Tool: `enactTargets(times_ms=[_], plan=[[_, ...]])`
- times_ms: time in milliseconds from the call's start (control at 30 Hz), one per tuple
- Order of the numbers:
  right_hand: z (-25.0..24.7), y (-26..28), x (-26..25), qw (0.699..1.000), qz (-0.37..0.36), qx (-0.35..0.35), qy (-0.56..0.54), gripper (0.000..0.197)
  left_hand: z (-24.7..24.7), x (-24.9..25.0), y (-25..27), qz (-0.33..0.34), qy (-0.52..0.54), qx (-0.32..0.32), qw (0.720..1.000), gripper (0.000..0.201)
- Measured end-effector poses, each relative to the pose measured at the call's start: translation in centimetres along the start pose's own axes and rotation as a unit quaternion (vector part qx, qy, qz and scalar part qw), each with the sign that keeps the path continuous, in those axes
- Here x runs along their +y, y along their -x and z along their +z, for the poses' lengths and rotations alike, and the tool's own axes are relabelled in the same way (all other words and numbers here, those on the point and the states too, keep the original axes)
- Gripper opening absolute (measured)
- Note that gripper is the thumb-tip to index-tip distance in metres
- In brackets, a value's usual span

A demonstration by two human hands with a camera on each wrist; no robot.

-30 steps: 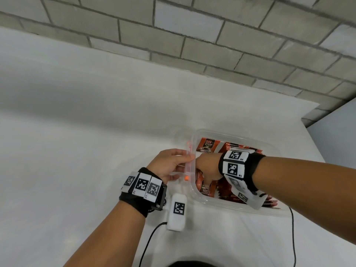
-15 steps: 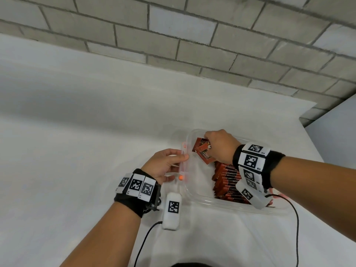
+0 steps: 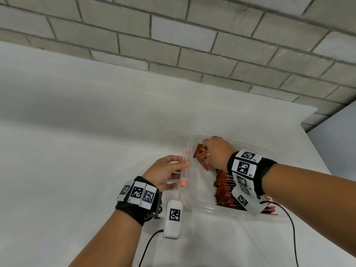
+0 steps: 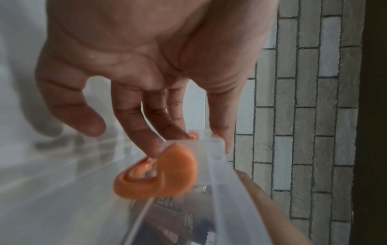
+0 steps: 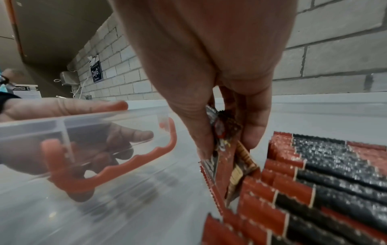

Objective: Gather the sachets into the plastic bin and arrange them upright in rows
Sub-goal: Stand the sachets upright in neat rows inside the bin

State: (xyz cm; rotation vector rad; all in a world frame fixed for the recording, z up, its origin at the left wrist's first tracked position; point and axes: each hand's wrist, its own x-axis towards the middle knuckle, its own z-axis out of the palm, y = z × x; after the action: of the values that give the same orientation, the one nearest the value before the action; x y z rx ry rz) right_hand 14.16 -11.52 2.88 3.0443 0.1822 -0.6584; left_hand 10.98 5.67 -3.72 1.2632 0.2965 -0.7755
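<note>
Your right hand [image 3: 216, 152] pinches a few thin, crinkly red foil sachets [image 3: 202, 158] above the far end of the clear, rigid plastic bin [image 3: 200, 206] on the white desk [image 3: 77, 151]. Your left hand [image 3: 165, 172] grips the bin's near-left rim by its orange clip handle [image 5: 117, 167]. The upright row of red-and-black sachets [image 5: 326, 180] looks loosely packed; a careless insertion could topple it, and slick foil may slip.

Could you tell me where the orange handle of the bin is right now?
In the head view, the orange handle sits on the bin's left wall, under the left hand.
</note>
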Motion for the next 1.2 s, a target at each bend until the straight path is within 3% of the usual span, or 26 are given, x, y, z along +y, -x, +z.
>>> enactTargets(times_ms=[100, 167, 267, 367, 433, 500, 733, 900, 1000, 1100, 1200], plan=[[-0.3, 0.4, -0.3, 1.000, 0.006, -0.010, 0.016, 0.008, -0.1, 0.0, -0.1, 0.002, 0.000, -0.005, 1.000, 0.028], [-0.5, 0.5, -0.5, 1.000, 0.011, -0.015, 0.023, 0.015, -0.1, -0.1, -0.2, 0.003, 0.000, -0.007, 1.000, 0.029], [-0.7, -0.1, -0.5, 0.998, 0.021, -0.035, 0.038, 0.007, -0.1, -0.1, -0.3, 0.005, -0.001, -0.011, 1.000, 0.030], [-0.2, -0.7, -0.4, 0.998, 0.029, -0.043, 0.029, 0.020, -0.2, -0.1, -0.5, 0.005, 0.003, -0.012, 1.000, 0.027], [-0.1, -0.8, -0.4, 0.999, 0.012, -0.039, 0.018, 0.005, -0.3, -0.2, -0.6, 0.005, 0.006, -0.012, 1.000, 0.025], [0.2, -0.9, -0.5, 1.000, -0.003, -0.028, -0.011, 0.024, -0.3, -0.2, -0.6, 0.004, 0.006, -0.014, 1.000, 0.024], [0.7, -0.8, 0.2, 0.995, -0.025, -0.002, -0.099, 0.037, -0.4, -0.3, -0.8, 0.005, 0.005, -0.017, 1.000, 0.025], [1.0, -0.5, 0.6, 0.990, -0.041, 0.039, -0.126, 0.028, -0.3, -0.3, -0.7, 0.007, 0.005, -0.012, 1.000, 0.024], [1.0, -0.3, 0.6, 0.991, -0.049, 0.049, -0.117, 0.032, -0.3, -0.3, -0.8, 0.009, 0.004, -0.011, 1.000, 0.025], [1.0, -0.2, 0.5, 0.993, -0.058, 0.047, -0.092, 0.039, -0.3, -0.4, -0.8, 0.010, 0.005, -0.012, 1.000, 0.024], [0.7, -0.1, 0.5, 0.996, -0.064, 0.045, -0.039, 0.032, -0.3, -0.5, -0.8, 0.011, 0.002, -0.009, 1.000, 0.026]])
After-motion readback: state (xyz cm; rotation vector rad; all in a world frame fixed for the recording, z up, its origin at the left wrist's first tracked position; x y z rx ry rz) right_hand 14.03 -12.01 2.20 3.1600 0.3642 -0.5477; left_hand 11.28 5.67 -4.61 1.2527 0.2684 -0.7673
